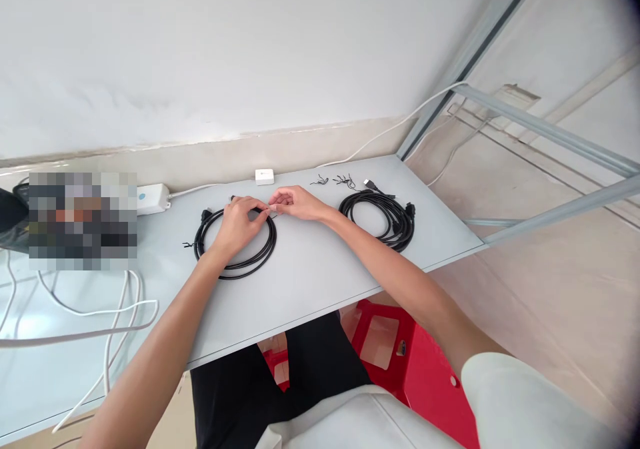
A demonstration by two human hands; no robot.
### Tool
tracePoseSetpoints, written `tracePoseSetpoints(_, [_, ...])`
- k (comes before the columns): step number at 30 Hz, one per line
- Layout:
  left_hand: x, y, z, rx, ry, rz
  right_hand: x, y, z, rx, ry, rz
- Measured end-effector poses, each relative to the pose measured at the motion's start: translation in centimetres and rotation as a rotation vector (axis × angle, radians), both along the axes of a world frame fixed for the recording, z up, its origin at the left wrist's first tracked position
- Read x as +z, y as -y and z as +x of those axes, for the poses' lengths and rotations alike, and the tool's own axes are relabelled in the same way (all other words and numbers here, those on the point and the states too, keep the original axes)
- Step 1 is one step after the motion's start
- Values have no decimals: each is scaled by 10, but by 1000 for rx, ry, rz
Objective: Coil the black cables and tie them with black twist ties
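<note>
Nearest the viewer, a glossy red plastic stool sits below the near edge of the smooth grey table. On the table, the left hand lies over a round coil of thin black rubbery cable, fingers curled down onto its far arc. The right hand meets it just right of the coil, thumb and forefinger pinched on a thin dark twist tie at the coil's far edge. Right of that coil lies a second, thicker black cable bundle with plugs. Beyond it rest small wiry loose ties, then a white square box.
</note>
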State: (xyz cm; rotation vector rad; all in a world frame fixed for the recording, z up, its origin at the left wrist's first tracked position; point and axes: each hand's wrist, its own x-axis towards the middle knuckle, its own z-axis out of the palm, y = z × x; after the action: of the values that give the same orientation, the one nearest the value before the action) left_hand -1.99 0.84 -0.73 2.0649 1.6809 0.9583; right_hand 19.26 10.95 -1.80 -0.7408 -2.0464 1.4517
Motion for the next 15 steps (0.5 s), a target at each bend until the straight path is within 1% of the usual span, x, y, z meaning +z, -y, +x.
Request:
tracePoseSetpoints(4, [3,7,1,46,3,-34,-2,6,5,35,64,153])
tracePoseSetpoints(8, [5,11,1,90,37,-54,-5,16,6,13,106,347])
tracePoseSetpoints(15, [4,13,2,72,9,-56,-9,24,7,53,98,413])
